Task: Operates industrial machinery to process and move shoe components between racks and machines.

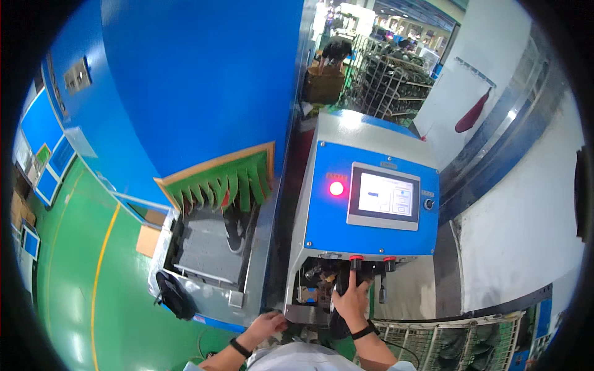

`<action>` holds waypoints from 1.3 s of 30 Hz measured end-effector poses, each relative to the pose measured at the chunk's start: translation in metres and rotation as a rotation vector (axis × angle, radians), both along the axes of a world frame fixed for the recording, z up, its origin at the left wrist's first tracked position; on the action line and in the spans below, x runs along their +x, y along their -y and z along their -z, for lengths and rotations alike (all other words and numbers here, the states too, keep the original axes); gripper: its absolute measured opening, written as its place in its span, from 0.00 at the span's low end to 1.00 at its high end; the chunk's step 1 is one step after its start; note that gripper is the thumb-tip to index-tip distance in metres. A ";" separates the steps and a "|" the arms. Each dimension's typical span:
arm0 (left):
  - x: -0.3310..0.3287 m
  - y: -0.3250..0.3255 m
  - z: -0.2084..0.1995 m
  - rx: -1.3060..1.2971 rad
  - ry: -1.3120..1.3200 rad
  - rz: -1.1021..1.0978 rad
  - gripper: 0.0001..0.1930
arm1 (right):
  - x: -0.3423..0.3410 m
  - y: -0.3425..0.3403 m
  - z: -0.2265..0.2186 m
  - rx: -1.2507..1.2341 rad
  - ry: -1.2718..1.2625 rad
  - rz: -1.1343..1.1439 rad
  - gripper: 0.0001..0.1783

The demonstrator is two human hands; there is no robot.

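Your right hand [351, 304] points one finger at the button [356, 263], grip unclear; press squarely, half-curled left hand [268, 324] clear.

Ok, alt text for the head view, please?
The right hand reaches up to a red-ringed black button on a blue-fronted machine with a lit screen and glowing red light. The left hand is near its lower left corner; green strips hang farther left.

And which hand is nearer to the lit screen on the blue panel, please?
Right. The right hand is below the screen, at a red-and-black button; the left hand is lower and farther left, near the bottom left corner of the machine.
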State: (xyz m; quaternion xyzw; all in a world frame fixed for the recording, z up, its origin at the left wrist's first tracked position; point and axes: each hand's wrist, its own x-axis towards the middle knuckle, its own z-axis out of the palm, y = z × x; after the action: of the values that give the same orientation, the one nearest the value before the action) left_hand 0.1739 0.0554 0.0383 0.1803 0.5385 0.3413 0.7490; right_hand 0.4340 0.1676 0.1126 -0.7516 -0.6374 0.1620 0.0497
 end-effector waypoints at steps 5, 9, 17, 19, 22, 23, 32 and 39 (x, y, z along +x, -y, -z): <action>-0.039 0.017 0.005 -0.050 -0.262 0.234 0.14 | -0.002 0.015 -0.004 0.191 0.013 -0.003 0.55; 0.006 -0.006 0.014 -0.018 0.029 0.212 0.18 | 0.015 0.057 0.010 0.405 -0.024 -0.047 0.54; 0.080 -0.019 0.041 -0.293 0.737 0.601 0.45 | 0.015 0.184 -0.017 0.405 -0.142 -0.097 0.46; 0.084 -0.006 0.048 -0.393 0.955 0.716 0.45 | 0.014 0.211 -0.025 0.279 -0.107 -0.068 0.42; 0.085 0.025 0.080 -0.402 0.751 0.643 0.43 | 0.013 0.238 -0.046 0.224 -0.381 -0.439 0.44; 0.080 0.030 0.102 -0.431 0.745 0.687 0.43 | 0.012 0.242 -0.053 0.191 -0.423 -0.282 0.44; 0.055 0.053 0.036 -0.473 0.536 0.539 0.23 | -0.014 0.134 0.048 -0.124 -2.154 0.681 0.24; 0.058 0.056 0.016 0.266 0.117 0.717 0.11 | -0.022 0.166 0.067 0.440 -1.609 0.441 0.37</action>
State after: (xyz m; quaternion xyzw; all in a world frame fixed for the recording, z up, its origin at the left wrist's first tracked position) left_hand 0.2316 -0.0011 0.0226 0.4328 0.3485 0.1343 0.8205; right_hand 0.4120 0.0012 0.0453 -0.4882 -0.2648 0.5046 0.6610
